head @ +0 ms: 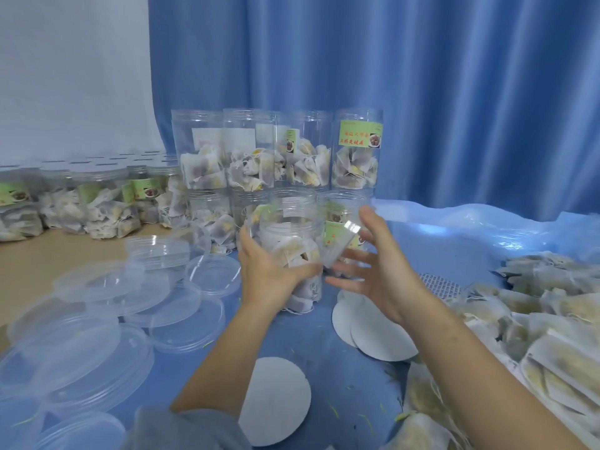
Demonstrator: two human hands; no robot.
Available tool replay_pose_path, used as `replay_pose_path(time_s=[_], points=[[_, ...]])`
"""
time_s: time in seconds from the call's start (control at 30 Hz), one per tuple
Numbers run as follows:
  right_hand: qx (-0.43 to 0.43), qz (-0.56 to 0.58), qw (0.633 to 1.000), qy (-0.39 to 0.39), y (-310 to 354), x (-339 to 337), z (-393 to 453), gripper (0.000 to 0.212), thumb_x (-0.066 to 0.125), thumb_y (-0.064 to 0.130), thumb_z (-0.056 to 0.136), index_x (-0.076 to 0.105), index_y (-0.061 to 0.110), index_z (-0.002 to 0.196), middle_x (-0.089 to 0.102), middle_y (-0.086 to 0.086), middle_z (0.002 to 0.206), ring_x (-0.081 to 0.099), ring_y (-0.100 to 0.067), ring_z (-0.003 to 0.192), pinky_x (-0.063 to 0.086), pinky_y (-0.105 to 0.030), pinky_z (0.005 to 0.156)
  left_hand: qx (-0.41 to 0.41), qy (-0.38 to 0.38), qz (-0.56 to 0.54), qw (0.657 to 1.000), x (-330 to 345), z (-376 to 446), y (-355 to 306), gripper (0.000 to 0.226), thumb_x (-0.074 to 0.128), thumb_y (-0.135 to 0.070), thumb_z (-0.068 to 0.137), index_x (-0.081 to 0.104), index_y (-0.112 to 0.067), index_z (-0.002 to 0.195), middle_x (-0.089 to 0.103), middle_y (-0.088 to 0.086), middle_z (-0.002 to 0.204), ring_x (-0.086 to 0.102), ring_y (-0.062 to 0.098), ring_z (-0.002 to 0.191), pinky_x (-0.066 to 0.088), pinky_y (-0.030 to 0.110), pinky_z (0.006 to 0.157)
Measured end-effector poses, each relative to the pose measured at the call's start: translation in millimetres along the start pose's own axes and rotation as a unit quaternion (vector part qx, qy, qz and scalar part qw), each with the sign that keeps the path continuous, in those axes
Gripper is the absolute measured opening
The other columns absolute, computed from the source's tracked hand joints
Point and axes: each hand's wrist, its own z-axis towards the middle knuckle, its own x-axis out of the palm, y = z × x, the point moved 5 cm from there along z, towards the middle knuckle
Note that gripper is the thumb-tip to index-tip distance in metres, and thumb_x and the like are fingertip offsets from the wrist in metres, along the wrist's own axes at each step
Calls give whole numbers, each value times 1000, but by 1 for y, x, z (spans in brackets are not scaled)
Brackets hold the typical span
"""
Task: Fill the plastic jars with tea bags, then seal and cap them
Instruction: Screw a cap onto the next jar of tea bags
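Observation:
My left hand (269, 271) grips a clear plastic jar (292, 235) from its left side. The jar stands uncapped on the blue sheet and is partly filled with tea bags. My right hand (380, 274) hovers just right of the jar with fingers spread and straight. A small blurred packet (341, 245) with a shiny patch sits between that hand's fingers and the jar; whether the hand holds it is unclear. A big heap of loose tea bags (535, 319) lies at the right.
Clear plastic lids (97, 319) are scattered at the left. White round seal discs (276, 404) lie near me, with more of them (373, 329) under my right wrist. Filled uncapped jars (276, 151) are stacked in two tiers behind. Capped jars (81, 196) stand at the far left.

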Motion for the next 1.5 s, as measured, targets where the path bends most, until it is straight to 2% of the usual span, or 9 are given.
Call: replay_pose_path(time_s=[0.23,0.37,0.57,0.87,1.03,1.2,1.3,1.4,1.5], points=[[-14,-12,1000,-7,-7,-12,7,70,64,68,51,56,37,113,60,-11,104,72,-26,74,58,-34,61,-12,-1,-20,1000,14,-5,31,109,91,-28,50,27,-28,138,54,-7,124,53,17,114,43,18,80],[-93,-134,986,-15,5,-16,4,76,81,54,50,47,52,119,55,2,118,66,-12,88,56,-27,69,118,-22,52,991,8,-15,13,107,90,-17,52,31,-27,141,41,-12,138,39,14,130,36,34,106],[-191,-329,924,28,20,-12,-4,90,86,41,54,38,56,129,44,7,132,53,-15,115,49,-39,96,221,-44,149,963,-3,-24,2,95,81,1,58,38,-21,139,32,-11,144,22,24,142,16,55,113],[-221,-430,870,99,28,-13,-9,88,89,21,57,44,53,125,47,16,129,52,-10,116,48,-36,98,223,-15,151,963,-5,-27,1,87,80,0,59,45,-16,137,39,-1,146,25,25,140,24,54,111],[-272,-572,760,147,33,-4,-15,92,84,15,56,37,61,120,30,25,140,31,3,131,32,-19,101,183,31,124,975,-4,-28,6,98,84,-4,55,40,-24,140,38,-7,146,27,18,138,29,44,111],[-290,-597,732,150,32,1,-16,92,83,11,54,38,62,116,24,25,142,25,-2,134,27,-24,104,183,39,108,976,-6,-28,7,100,87,-5,51,41,-26,138,39,-6,145,30,20,137,32,45,110],[-279,-578,757,121,32,0,-16,86,84,32,54,38,60,122,32,27,136,39,2,123,41,-30,99,178,39,98,978,-8,-26,8,102,88,-6,50,41,-27,138,38,-6,145,30,19,138,31,45,110],[-194,-504,842,17,27,-11,-11,79,66,76,51,41,57,123,52,11,121,64,-9,87,56,-38,76,192,39,113,974,-7,-29,6,102,88,-6,51,41,-27,138,38,-6,145,28,19,139,29,45,112],[-82,-478,874,-36,12,-21,-4,86,42,92,52,44,42,122,59,-1,109,69,-18,53,45,-24,59,223,43,163,960,-2,-32,5,101,88,-8,53,39,-25,140,37,-3,147,23,23,141,23,48,113]])
